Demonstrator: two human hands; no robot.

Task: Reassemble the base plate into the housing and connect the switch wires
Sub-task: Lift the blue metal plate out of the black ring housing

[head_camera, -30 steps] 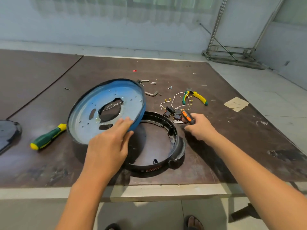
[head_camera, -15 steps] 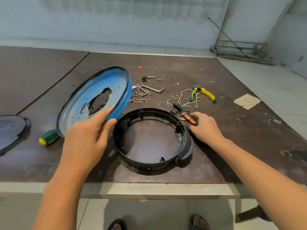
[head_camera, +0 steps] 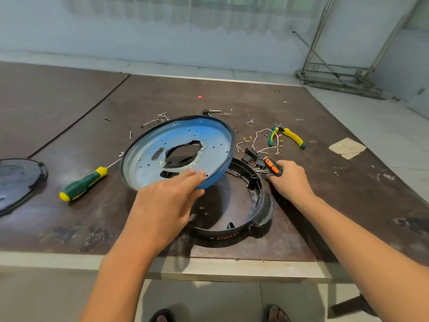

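base plate (head_camera: pixel 148 156) pinched in left hand (head_camera: pixel 160 205) fingers (head_camera: pixel 185 176) above housing (head_camera: pixel 263 205); right hand (head_camera: pixel 290 180) grips orange screwdriver (head_camera: pixel 271 167); pliers (head_camera: pixel 290 135), wires (head_camera: pixel 257 138), screws (head_camera: pixel 160 117) behind.

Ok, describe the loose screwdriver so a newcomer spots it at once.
On the dark brown table, look left of the round blue metal base plate that the left hand holds tilted. There lies the screwdriver with a green and yellow handle. The green and yellow pliers lie right of the plate, and the orange and black tool sits in the right hand.
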